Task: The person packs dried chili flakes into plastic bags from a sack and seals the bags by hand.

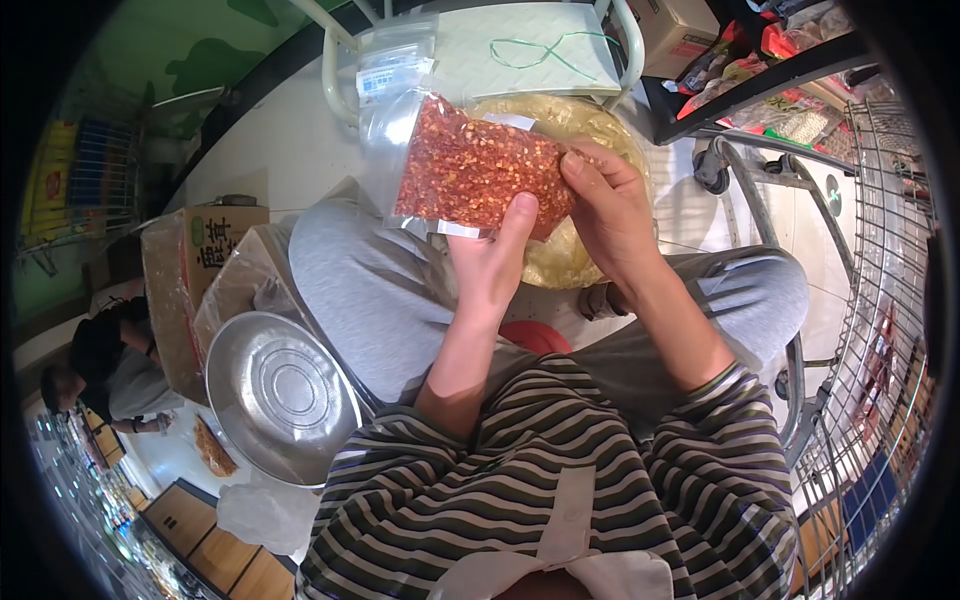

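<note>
A clear plastic bag of red chili flakes (470,165) is held up in front of me, above my lap. My left hand (488,262) supports it from below, thumb on the front and the other fingers hidden behind it. With thumb and fingers closed, my right hand (612,205) grips the bag's right end. The flakes fill most of the bag, while its left end is flat, clear plastic. Behind and below it sits a large yellowish plastic sack (560,255), its contents hard to make out.
Ahead stands a pale stool (460,30) bearing a stack of clear bags (395,70) and a green string (550,52). A metal basin (285,395) and a cardboard box (230,225) are left. A wire cart (880,250) stands right. Another person (120,360) is at far left.
</note>
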`<action>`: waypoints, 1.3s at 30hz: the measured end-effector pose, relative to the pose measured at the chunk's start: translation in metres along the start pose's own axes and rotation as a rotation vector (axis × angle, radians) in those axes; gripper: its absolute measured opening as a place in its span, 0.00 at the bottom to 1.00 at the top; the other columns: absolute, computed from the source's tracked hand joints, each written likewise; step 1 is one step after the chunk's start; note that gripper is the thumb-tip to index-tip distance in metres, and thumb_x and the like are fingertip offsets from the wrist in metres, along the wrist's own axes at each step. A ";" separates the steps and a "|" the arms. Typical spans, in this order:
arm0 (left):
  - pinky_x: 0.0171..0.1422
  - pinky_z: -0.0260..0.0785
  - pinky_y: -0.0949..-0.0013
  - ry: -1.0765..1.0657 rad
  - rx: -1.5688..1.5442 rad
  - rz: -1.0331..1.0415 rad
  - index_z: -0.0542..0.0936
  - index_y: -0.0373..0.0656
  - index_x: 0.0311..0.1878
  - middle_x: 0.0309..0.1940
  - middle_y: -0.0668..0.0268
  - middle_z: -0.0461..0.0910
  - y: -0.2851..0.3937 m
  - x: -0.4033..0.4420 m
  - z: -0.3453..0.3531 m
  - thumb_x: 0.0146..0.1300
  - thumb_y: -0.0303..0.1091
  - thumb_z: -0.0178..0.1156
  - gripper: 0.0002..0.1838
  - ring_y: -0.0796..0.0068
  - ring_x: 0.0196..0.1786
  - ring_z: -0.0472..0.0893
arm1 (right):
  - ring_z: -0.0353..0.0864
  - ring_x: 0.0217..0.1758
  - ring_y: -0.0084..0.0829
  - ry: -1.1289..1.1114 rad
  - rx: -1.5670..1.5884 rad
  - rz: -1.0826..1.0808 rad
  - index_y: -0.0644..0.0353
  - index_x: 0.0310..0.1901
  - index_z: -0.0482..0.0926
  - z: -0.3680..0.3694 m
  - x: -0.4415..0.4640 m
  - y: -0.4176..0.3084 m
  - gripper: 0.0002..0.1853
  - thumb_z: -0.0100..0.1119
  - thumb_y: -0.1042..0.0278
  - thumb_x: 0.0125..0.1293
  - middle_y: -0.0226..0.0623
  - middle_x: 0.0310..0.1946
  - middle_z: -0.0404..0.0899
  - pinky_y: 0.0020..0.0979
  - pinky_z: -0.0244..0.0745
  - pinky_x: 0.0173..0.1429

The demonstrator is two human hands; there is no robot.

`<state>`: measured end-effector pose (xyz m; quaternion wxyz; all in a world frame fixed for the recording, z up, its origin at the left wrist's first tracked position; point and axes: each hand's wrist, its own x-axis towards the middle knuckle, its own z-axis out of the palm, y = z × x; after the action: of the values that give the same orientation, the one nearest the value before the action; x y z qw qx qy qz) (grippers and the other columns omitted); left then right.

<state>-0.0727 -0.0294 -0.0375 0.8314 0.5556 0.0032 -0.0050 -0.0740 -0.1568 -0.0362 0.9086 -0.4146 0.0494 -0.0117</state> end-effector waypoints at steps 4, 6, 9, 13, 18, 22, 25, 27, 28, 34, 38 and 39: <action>0.52 0.69 0.73 -0.030 0.060 0.025 0.74 0.35 0.53 0.45 0.65 0.78 0.004 0.001 -0.001 0.59 0.27 0.63 0.19 0.76 0.46 0.77 | 0.75 0.47 0.22 0.020 -0.077 0.005 0.70 0.47 0.78 0.014 -0.002 -0.002 0.12 0.59 0.73 0.64 0.35 0.45 0.77 0.25 0.69 0.54; 0.52 0.69 0.73 -0.057 0.119 0.016 0.73 0.35 0.54 0.45 0.65 0.78 0.005 0.000 0.000 0.60 0.27 0.63 0.19 0.77 0.46 0.77 | 0.75 0.47 0.22 0.027 -0.039 0.032 0.70 0.48 0.77 0.012 -0.002 -0.004 0.13 0.59 0.73 0.64 0.35 0.45 0.78 0.26 0.69 0.55; 0.51 0.69 0.74 -0.020 0.100 0.043 0.74 0.34 0.53 0.44 0.65 0.79 0.001 0.003 -0.002 0.59 0.27 0.63 0.19 0.78 0.45 0.77 | 0.76 0.49 0.24 0.034 0.066 0.094 0.70 0.50 0.76 0.008 -0.001 -0.005 0.14 0.59 0.74 0.63 0.36 0.45 0.78 0.27 0.69 0.56; 0.50 0.69 0.75 0.010 -0.034 -0.035 0.74 0.33 0.51 0.43 0.64 0.79 0.005 0.006 -0.006 0.58 0.27 0.64 0.18 0.80 0.43 0.77 | 0.76 0.51 0.26 0.023 0.141 0.124 0.69 0.51 0.75 0.007 0.000 -0.004 0.15 0.59 0.75 0.63 0.38 0.48 0.77 0.29 0.70 0.58; 0.55 0.66 0.72 0.029 -0.002 0.041 0.73 0.34 0.53 0.47 0.64 0.77 0.008 0.000 -0.002 0.59 0.23 0.61 0.18 0.76 0.48 0.76 | 0.77 0.53 0.30 0.025 0.210 0.160 0.68 0.55 0.72 0.008 -0.003 0.003 0.21 0.60 0.71 0.62 0.41 0.50 0.78 0.33 0.70 0.61; 0.58 0.66 0.69 -0.073 0.042 -0.020 0.73 0.33 0.54 0.51 0.61 0.76 0.007 0.002 -0.010 0.60 0.30 0.61 0.20 0.73 0.51 0.76 | 0.79 0.48 0.28 0.047 0.176 0.160 0.68 0.50 0.76 0.007 0.000 -0.011 0.17 0.62 0.76 0.59 0.40 0.45 0.80 0.31 0.75 0.55; 0.61 0.65 0.68 -0.105 -0.494 0.066 0.71 0.31 0.57 0.53 0.56 0.76 0.020 0.011 -0.010 0.62 0.36 0.59 0.23 0.69 0.54 0.77 | 0.81 0.44 0.27 0.103 0.006 0.162 0.67 0.49 0.76 -0.006 0.005 -0.023 0.17 0.64 0.76 0.57 0.39 0.43 0.81 0.30 0.76 0.52; 0.63 0.65 0.68 -0.084 -0.628 -0.049 0.69 0.29 0.59 0.55 0.53 0.75 0.024 0.017 -0.027 0.62 0.38 0.56 0.26 0.66 0.57 0.76 | 0.81 0.43 0.27 0.103 -0.067 0.191 0.67 0.48 0.77 -0.014 0.005 -0.035 0.17 0.65 0.75 0.56 0.38 0.42 0.81 0.29 0.76 0.50; 0.63 0.65 0.68 -0.175 -0.339 -0.035 0.69 0.28 0.60 0.54 0.53 0.75 0.026 0.020 -0.034 0.62 0.36 0.56 0.27 0.66 0.57 0.76 | 0.81 0.42 0.26 0.073 -0.162 0.200 0.67 0.47 0.78 -0.013 0.006 -0.043 0.16 0.65 0.76 0.55 0.37 0.40 0.82 0.28 0.76 0.48; 0.42 0.72 0.78 -0.330 0.006 -0.325 0.77 0.33 0.49 0.41 0.64 0.81 0.025 0.018 -0.025 0.53 0.17 0.65 0.18 0.83 0.39 0.79 | 0.78 0.36 0.20 -0.155 -0.625 0.290 0.67 0.38 0.82 -0.017 0.006 -0.054 0.11 0.67 0.75 0.52 0.33 0.32 0.82 0.23 0.72 0.42; 0.40 0.72 0.78 -0.219 0.060 -0.290 0.80 0.32 0.43 0.32 0.66 0.82 0.022 0.013 -0.023 0.54 0.19 0.65 0.12 0.83 0.34 0.79 | 0.78 0.36 0.21 -0.159 -0.638 0.265 0.68 0.39 0.82 -0.014 0.005 -0.052 0.12 0.68 0.74 0.52 0.34 0.32 0.82 0.23 0.72 0.42; 0.40 0.72 0.78 -0.210 0.057 -0.287 0.80 0.32 0.43 0.32 0.66 0.82 0.022 0.012 -0.021 0.54 0.19 0.65 0.12 0.83 0.34 0.79 | 0.78 0.36 0.21 -0.113 -0.604 0.273 0.69 0.39 0.82 -0.010 0.004 -0.052 0.12 0.68 0.74 0.53 0.34 0.33 0.82 0.23 0.73 0.43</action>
<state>-0.0600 -0.0015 -0.0259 0.8018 0.5693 -0.0046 -0.1816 -0.0696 -0.1983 -0.0038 0.7392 -0.6546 0.0552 0.1484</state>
